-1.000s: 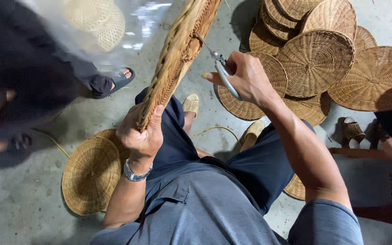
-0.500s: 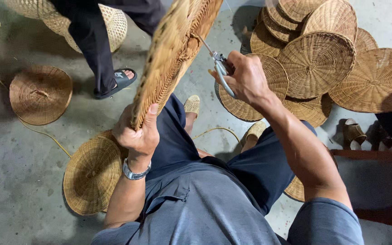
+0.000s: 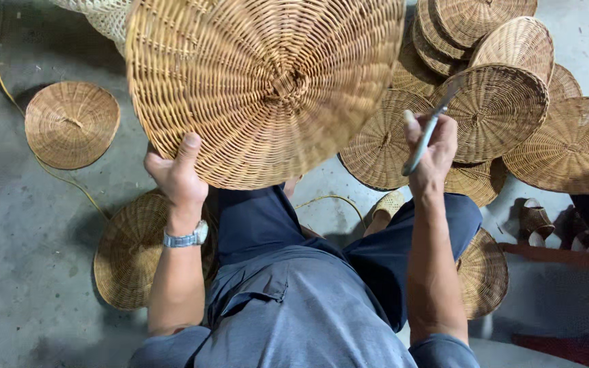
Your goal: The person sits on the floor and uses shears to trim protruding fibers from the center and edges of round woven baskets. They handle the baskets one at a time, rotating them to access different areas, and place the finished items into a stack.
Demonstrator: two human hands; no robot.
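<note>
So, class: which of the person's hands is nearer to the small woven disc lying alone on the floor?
Left. The left hand grips the big woven tray's rim, just right of the small disc; the right hand, holding a metal tool, is far across.

A round woven tray (image 3: pixel 267 85) is facing the camera flat-on, its lower rim sitting in the left fingers (image 3: pixel 189 146); slim metal scissors (image 3: pixel 425 136) are standing upright inside the right fingers (image 3: pixel 438 133).

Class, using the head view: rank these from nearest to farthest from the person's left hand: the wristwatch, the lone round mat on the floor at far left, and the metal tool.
From the left hand:
1. Wristwatch, on its own wrist.
2. Lone round mat, floor, far left.
3. Metal tool, across in the right hand.
</note>
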